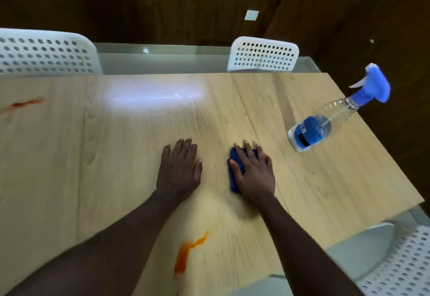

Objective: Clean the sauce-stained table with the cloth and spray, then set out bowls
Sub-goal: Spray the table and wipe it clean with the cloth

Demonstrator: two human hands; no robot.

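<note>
One pale wood-grain table (116,156) fills the view. Three white perforated plastic chairs stand round it, at ten (44,53), one (264,55) and five o'clock (400,265). Two hands lie flat at centre: the left hand (180,167) on bare wood, fingers straight and together; the right hand (253,174) pressing one dark blue cloth (233,179), fingers straight and slightly apart. One clear plastic spray bottle with a blue trigger (325,121) stands at two o'clock. Two orange-red sauce stains show, at six (186,253) and nine o'clock (25,103).

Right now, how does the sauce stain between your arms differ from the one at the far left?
The near stain is orange and blotchy, widening toward the table edge; the far-left stain is redder, a thin streak. The near stain lies closer to the cloth under the right hand; the far-left stain lies well away from it. Both sit unwiped on the table.
</note>
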